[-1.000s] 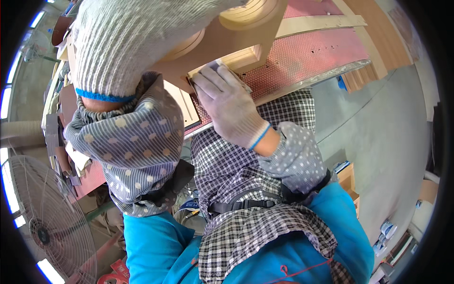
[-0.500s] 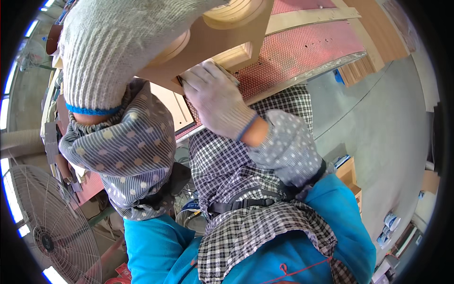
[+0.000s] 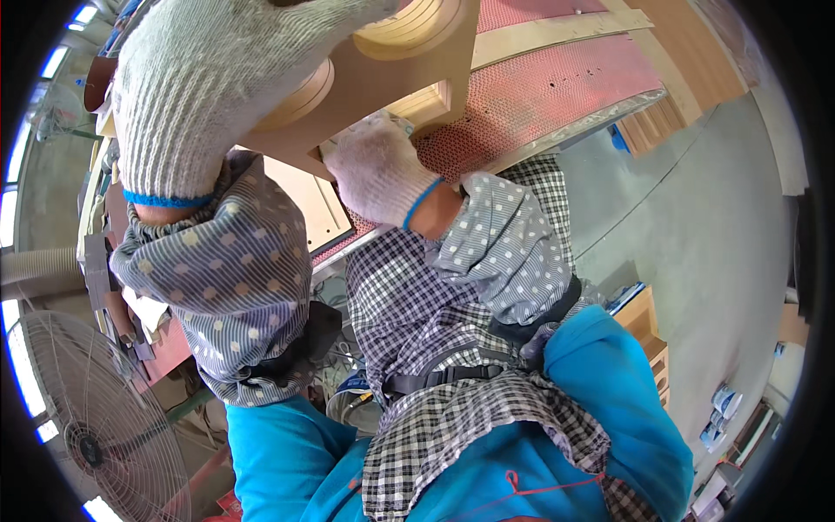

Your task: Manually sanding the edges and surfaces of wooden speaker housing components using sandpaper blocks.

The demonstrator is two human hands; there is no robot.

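A light-brown wooden piece (image 3: 370, 91) with round, ring-edged openings and a rectangular cutout stands tilted on the bench at the top. My left hand (image 3: 217, 78), in a white knit glove with a blue cuff, reaches over its left side; the fingertips lie past the upper edge of the picture. At the lower edge of the piece, beside the rectangular cutout, is my gloved right hand (image 3: 378, 170). Its fingers are curled and closed. A small bit of something greyish shows by the fingertips, too hidden to name.
Perforated red matting (image 3: 565, 83) covers the bench, with a pale wood strip (image 3: 557, 39) across it. A cream panel (image 3: 300, 196) lies near my left sleeve. Boards (image 3: 657, 135) are stacked at the right. A large fan (image 3: 87, 435) stands at lower left, a bucket (image 3: 352, 404) below the bench.
My right hand has moved a little left and its fingers are curled more tightly. The wooden piece and bench appear slightly further left. My left hand stays over the piece.
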